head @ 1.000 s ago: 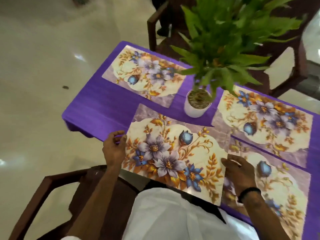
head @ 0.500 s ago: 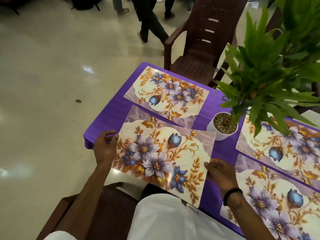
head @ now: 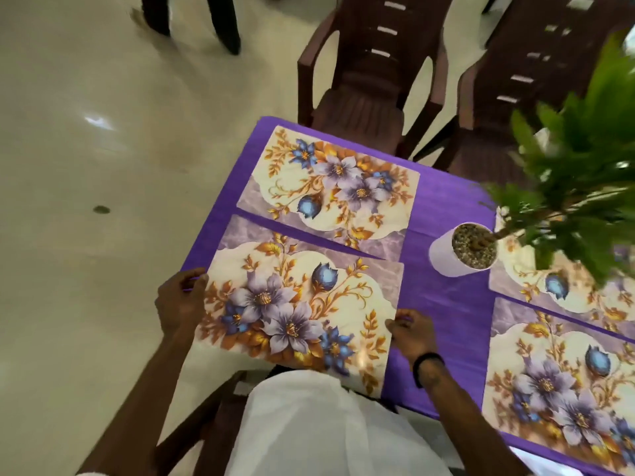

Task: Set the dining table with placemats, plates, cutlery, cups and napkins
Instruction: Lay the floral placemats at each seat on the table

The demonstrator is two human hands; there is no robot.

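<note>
Our left hand (head: 178, 304) pinches the left edge of the near placemat (head: 295, 304) with its fingers (head: 197, 280) curled round the rim, while our right hand (head: 410, 334) grasps the mat's right edge low in the middle of the frame, fingertips tucked at the border. The mat lies on the purple counter (head: 443, 304) but its near edge hangs past the counter's rim toward our lap, and its top right corner seems to overlap the far placemat (head: 330, 187) at upper centre. Two more placemats (head: 556, 389) sit at the right of the frame, with a potted plant (head: 464, 249) between the pairs. We judge the placemat step is in hand, with this apparently the last mat to settle. The next move calls for sliding it up the frame and squaring it, leaving a gap to its neighbour, then letting go. No plates, cutlery, cups or napkins show yet.
</note>
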